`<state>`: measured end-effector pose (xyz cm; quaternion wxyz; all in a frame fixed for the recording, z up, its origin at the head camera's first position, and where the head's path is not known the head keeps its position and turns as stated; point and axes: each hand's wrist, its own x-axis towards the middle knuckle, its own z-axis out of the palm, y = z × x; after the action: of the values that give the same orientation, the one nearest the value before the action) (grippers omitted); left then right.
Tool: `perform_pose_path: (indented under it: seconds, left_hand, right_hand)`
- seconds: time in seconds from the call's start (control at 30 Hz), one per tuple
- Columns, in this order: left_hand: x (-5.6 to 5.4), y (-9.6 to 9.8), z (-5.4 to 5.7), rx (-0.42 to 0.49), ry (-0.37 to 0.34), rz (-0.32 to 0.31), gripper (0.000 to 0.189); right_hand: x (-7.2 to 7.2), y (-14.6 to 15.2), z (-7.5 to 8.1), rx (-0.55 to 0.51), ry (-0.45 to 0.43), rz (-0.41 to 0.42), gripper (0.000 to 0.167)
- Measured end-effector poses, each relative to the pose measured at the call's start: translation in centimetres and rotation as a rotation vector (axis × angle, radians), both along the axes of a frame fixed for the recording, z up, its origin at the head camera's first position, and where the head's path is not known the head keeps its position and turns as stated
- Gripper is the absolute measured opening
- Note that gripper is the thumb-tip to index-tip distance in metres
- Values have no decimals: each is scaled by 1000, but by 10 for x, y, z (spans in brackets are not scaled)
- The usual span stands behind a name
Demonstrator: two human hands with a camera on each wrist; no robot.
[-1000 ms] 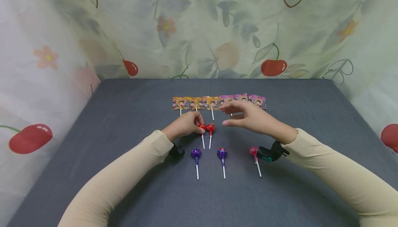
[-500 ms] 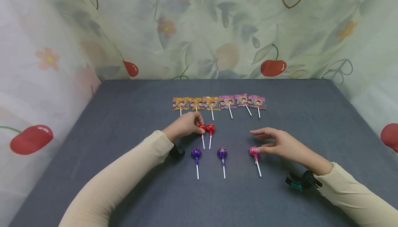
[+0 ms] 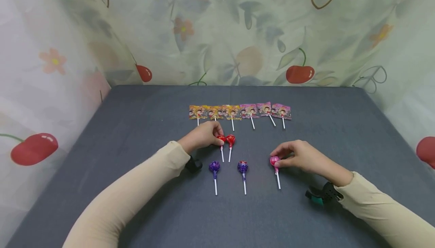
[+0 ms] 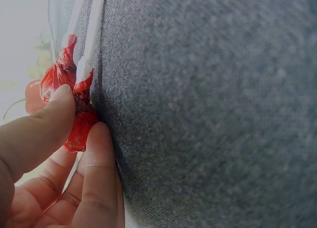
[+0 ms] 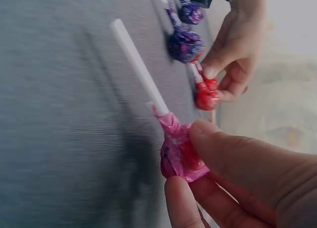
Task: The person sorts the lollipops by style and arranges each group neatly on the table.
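Observation:
My left hand (image 3: pixel 203 135) pinches the head of a red lollipop (image 4: pixel 83 124) between thumb and fingers. A second red lollipop (image 3: pixel 230 140) lies right beside it, its stick almost parallel. Farther right, my right hand (image 3: pixel 302 158) pinches a pink lollipop (image 5: pixel 173 149) by its wrapped head. In the right wrist view its white stick angles up off the dark surface, with a shadow below. Nearer the front lie two purple lollipops, one on the left (image 3: pixel 214 167) and one with some red on top (image 3: pixel 242 167).
Behind the hands runs a row of flat-wrapped lollipops, orange-yellow ones (image 3: pixel 232 112) on the left and pink-purple ones (image 3: pixel 249 110) on the right. A dark grey tabletop (image 3: pixel 153 106) carries everything. Printed curtains (image 3: pixel 217 33) hang at the back and sides.
My right hand has come back from near the wrapped row, moved right and nearer, and taken hold of the pink lollipop, shifting it slightly left. My left hand stays on the red lollipop.

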<state>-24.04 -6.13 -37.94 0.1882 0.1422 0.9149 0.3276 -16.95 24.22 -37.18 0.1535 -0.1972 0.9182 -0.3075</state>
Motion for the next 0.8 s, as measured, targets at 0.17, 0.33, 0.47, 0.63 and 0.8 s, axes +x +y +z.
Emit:
perform_pose_path:
  seconds: [0.17, 0.33, 0.47, 0.63, 0.8]
  left_hand:
    - [-1, 0, 0, 4, -8, 5, 22]
    - [-1, 0, -1, 0, -9, 2, 22]
    - [-1, 1, -2, -5, -12, 5, 22]
    - [0, 1, 0, -11, -7, 8, 22]
    - [0, 1, 2, -17, 1, 4, 22]
  right_hand:
    - [-17, -14, 14, 4, 43, -12, 26]
    - [-33, -33, 22, -12, 100, -45, 26]
    - [-45, -49, 18, -9, 145, -40, 26]
    - [-59, -67, 9, 16, 165, 11, 27]
    - [-67, -78, 0, 37, 151, 46, 26]
